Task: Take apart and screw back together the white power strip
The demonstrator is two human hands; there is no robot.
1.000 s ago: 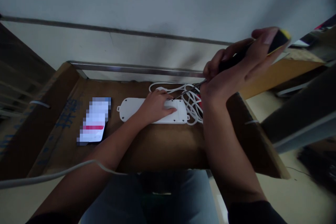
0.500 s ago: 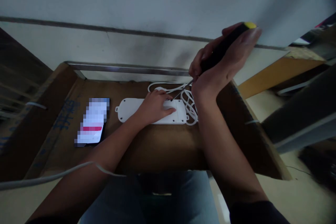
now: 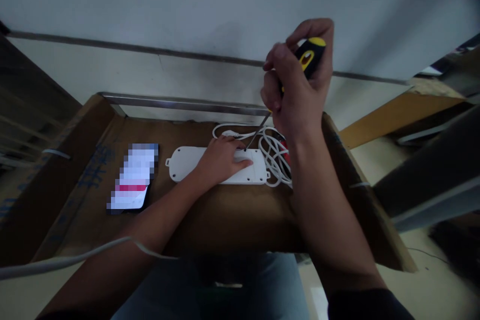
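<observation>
A white power strip [image 3: 187,164] lies with its screw-holed underside up on the cardboard. My left hand [image 3: 223,160] rests across its middle and holds it down, fingers over the far edge and thumb along the surface. In my right hand [image 3: 300,80] is a screwdriver [image 3: 312,55] with a black and yellow handle, my fingers wrapped round it. Its thin shaft slants down to the left, and the tip meets a hole near the strip's far edge, beside my left fingertips. The white cord [image 3: 275,160] lies coiled at the strip's right end.
A phone [image 3: 135,175] with a lit, blurred screen lies left of the strip. Cardboard walls [image 3: 56,160] flank the work surface, with a metal bar [image 3: 187,103] along the back. Something red [image 3: 285,151] shows behind the coiled cord. A pale cable [image 3: 75,258] crosses the lower left.
My right hand has turned round the screwdriver handle and moved slightly left, so the handle's yellow patch now shows. My left hand stays on the power strip. The view has shifted a little.
</observation>
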